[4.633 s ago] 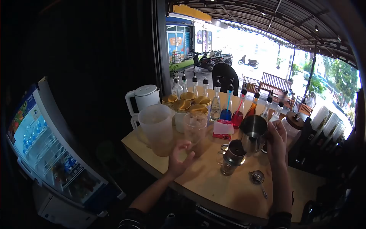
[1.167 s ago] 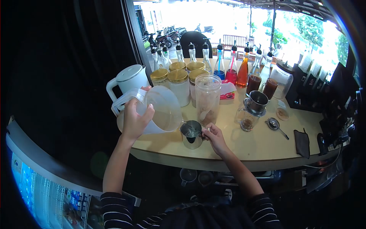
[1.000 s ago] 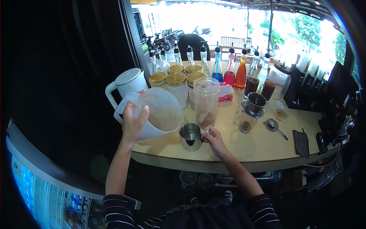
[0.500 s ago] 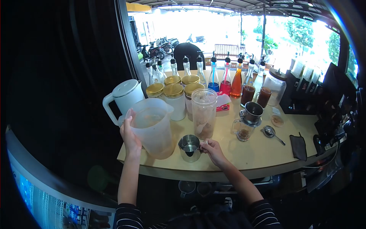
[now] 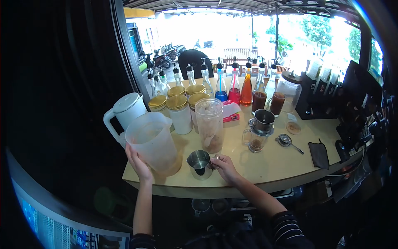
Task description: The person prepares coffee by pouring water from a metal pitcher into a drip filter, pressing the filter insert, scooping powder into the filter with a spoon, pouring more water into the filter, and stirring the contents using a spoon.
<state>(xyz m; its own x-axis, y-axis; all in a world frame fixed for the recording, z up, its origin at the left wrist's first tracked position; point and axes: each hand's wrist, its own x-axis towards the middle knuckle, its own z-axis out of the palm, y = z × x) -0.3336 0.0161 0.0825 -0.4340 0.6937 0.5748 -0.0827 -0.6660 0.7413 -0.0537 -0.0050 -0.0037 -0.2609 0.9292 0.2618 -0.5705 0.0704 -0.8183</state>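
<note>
A large translucent plastic pitcher (image 5: 154, 143) stands upright near the counter's left front edge. My left hand (image 5: 139, 163) lies against its near left side, fingers partly hidden behind it. Right of the pitcher is a small metal jug (image 5: 200, 166), its handle pinched in my right hand (image 5: 222, 165). Just behind the jug stands a tall clear jar (image 5: 210, 128) with brownish powder low inside. Farther right, a metal drip filter (image 5: 263, 121) sits on a glass mug (image 5: 255, 143) that has some brown content at its bottom.
Gold-lidded jars (image 5: 178, 114) and a white kettle (image 5: 127, 110) are behind the pitcher. Several pump bottles (image 5: 246, 91) line the back. Two mugs of dark drink (image 5: 259, 102), a small strainer (image 5: 284, 140) and a dark pouch (image 5: 319, 155) are to the right.
The pitcher has gone from tilted over the metal jug to upright on the counter. My left hand has moved from its handle to its side. The view has shifted too.
</note>
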